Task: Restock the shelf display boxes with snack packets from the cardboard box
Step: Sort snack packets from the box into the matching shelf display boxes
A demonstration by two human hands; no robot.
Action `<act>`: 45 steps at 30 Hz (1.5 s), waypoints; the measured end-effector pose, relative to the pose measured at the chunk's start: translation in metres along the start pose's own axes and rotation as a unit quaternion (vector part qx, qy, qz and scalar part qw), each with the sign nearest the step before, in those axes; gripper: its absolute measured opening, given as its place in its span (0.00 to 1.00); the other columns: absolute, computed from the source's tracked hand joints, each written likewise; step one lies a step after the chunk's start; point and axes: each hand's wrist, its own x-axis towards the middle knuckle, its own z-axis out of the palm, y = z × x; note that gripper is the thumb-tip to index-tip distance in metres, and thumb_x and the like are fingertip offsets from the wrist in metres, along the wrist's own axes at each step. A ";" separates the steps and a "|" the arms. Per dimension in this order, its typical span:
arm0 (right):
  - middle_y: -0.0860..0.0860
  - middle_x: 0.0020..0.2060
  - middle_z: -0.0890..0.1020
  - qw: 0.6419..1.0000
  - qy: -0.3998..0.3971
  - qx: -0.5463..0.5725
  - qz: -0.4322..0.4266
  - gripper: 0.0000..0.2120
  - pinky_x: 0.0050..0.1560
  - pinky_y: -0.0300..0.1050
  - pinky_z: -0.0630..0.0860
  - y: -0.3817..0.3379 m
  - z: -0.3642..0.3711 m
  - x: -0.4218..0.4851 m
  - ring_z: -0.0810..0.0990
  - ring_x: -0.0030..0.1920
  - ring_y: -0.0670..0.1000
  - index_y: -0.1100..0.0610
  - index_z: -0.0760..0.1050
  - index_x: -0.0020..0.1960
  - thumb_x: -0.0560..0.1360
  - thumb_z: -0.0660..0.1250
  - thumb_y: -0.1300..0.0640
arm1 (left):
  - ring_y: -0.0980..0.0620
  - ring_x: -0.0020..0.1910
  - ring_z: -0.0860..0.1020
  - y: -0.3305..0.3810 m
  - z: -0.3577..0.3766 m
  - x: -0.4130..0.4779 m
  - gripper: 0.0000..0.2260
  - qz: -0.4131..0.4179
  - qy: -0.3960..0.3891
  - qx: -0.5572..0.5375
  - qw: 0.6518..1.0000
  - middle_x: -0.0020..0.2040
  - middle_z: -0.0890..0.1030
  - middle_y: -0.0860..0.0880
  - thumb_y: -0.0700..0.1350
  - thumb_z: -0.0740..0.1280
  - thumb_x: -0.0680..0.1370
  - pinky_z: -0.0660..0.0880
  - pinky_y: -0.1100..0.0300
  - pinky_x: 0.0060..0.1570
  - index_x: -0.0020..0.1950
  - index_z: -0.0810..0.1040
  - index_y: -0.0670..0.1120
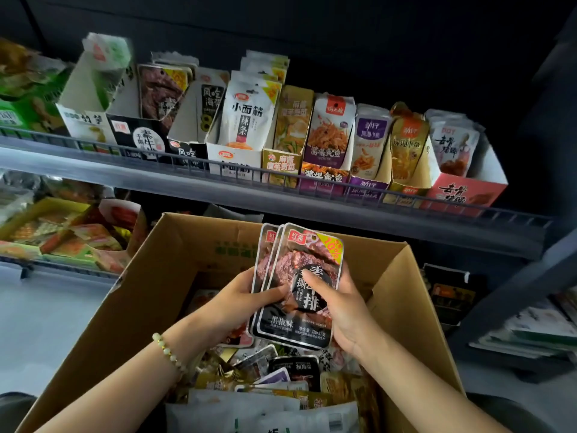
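Observation:
A small stack of black and silver snack packets (304,254), printed with dark meat and a red logo, is held upright over the open cardboard box (150,276). My left hand (240,295) grips the stack's left edge. My right hand (340,310) grips its right side, thumb across the front. Inside the box lie several mixed packets (281,370). On the shelf above stands a row of display boxes; a black one (137,132) shows the same red logo and holds similar dark packets (162,89).
A wire rail (281,176) runs along the shelf's front edge. Other display boxes hold white (246,117), purple (368,142) and red-boxed (459,151) snacks. A lower shelf at left carries colourful packets (62,232). More goods sit low at the right (530,326).

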 end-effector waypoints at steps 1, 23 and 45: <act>0.48 0.57 0.81 1.000 0.009 -0.010 -0.014 0.31 0.54 0.51 0.78 -0.002 0.001 0.002 0.81 0.56 0.50 0.45 0.69 0.65 0.65 0.75 0.53 | 0.47 0.48 0.84 0.002 0.001 0.000 0.11 0.008 0.008 -0.002 1.000 0.49 0.85 0.44 0.41 0.68 0.77 0.80 0.55 0.50 0.59 0.76 0.43; 0.51 0.53 0.83 0.964 -0.169 -0.169 -0.116 0.33 0.63 0.50 0.74 -0.165 0.124 0.058 0.80 0.54 0.50 0.52 0.70 0.67 0.64 0.74 0.63 | 0.57 0.21 0.71 0.096 -0.113 -0.023 0.09 0.323 0.134 0.094 0.932 0.30 0.79 0.51 0.51 0.65 0.74 0.67 0.66 0.19 0.49 0.77 0.47; 0.55 0.64 0.73 0.894 0.003 -0.358 -0.270 0.42 0.60 0.44 0.71 -0.255 0.295 0.210 0.74 0.61 0.53 0.59 0.58 0.74 0.68 0.77 0.57 | 0.52 0.55 0.77 0.148 -0.306 0.081 0.15 0.269 0.287 0.494 0.775 0.55 0.80 0.51 0.53 0.61 0.81 0.71 0.61 0.52 0.59 0.79 0.46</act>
